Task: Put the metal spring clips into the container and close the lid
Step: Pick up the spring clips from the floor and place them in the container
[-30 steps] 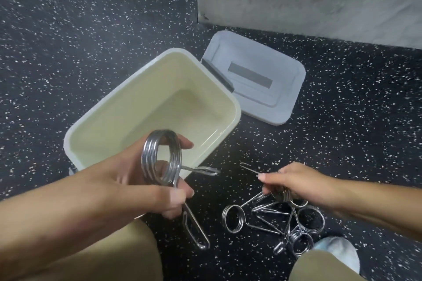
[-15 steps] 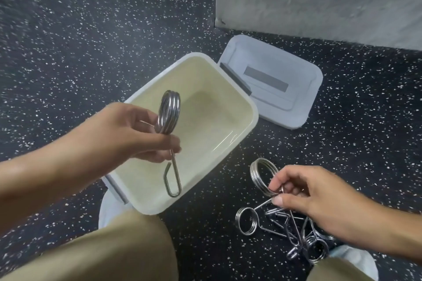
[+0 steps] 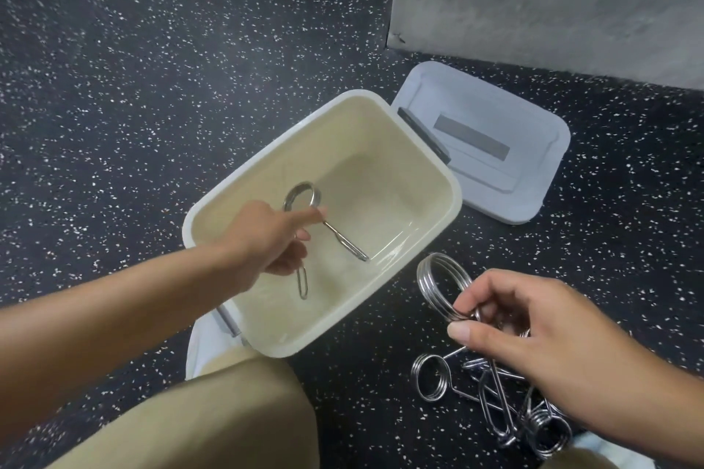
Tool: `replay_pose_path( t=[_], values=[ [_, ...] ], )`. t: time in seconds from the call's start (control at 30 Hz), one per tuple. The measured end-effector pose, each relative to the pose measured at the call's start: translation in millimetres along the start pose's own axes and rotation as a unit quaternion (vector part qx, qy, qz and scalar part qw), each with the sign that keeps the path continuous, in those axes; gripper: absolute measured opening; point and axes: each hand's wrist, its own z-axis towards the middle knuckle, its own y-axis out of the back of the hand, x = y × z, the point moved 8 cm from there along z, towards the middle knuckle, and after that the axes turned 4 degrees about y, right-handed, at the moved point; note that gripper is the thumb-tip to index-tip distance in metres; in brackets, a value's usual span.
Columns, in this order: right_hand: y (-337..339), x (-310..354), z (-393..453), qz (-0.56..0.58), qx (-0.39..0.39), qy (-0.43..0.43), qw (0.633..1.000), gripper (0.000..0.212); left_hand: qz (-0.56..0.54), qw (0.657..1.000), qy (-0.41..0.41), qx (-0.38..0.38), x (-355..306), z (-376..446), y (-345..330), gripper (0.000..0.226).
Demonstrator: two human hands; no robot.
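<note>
A cream rectangular container [image 3: 267, 159] stands open on the speckled floor. My left hand [image 3: 272, 238] reaches down inside it, fingers around a metal spring clip [image 3: 303, 194] whose coil and two handles sit low near the container's bottom. To the right of the container my right hand [image 3: 533, 335] pinches a second spring clip [image 3: 438, 284] by its coil, lifted off the floor. Beneath that hand lies a tangled pile of several spring clips [image 3: 430, 379]. The grey-white lid [image 3: 533, 118] lies flat on the floor behind the container's right corner.
A grey concrete wall [image 3: 552, 0] rises at the upper right, just behind the lid. My knee in beige trousers [image 3: 213, 419] fills the bottom centre. A white shoe [image 3: 204, 348] pokes out under the container's near corner.
My left hand has lowered its clip from above the rim to deep inside the container. My right hand has raised its clip a little higher off the pile.
</note>
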Motion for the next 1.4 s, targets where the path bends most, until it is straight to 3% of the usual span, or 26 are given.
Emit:
replay_pose_path(
  t=[0.27, 0.67, 0.83, 1.0, 1.1, 1.4],
  values=[
    [-3.9, 4.4, 6.9, -0.014, -0.004, 0.000, 1.000, 0.023, -0.079, 0.991, 0.109, -0.003, 44.1, 30.3, -19.0, 0.033],
    [-2.5, 31.6, 38.8, -0.036, -0.062, 0.030, 0.997, 0.020, -0.025, 0.970, 0.220, 0.098, 57.8, 38.0, -29.8, 0.022],
    [-5.1, 57.3, 58.1, -0.040, -0.061, 0.047, 0.996, 0.022, -0.060, 0.967, 0.214, 0.127, 44.7, 22.5, -27.5, 0.004],
    [-3.8, 98.2, 88.5, -0.069, -0.042, 0.082, 0.993, 0.018, -0.076, 0.964, 0.183, 0.176, 29.8, -5.3, -22.7, 0.017],
    [-5.2, 112.9, 111.2, -0.092, -0.037, 0.086, 0.991, 0.016, -0.083, 0.972, 0.137, 0.175, 21.1, -24.7, -11.0, 0.010],
    [-41.6, 82.9, 168.6, -0.253, -0.006, 0.036, 0.967, 0.015, -0.062, 0.981, 0.074, 0.169, 13.4, -59.9, 13.5, 0.016]
  ],
)
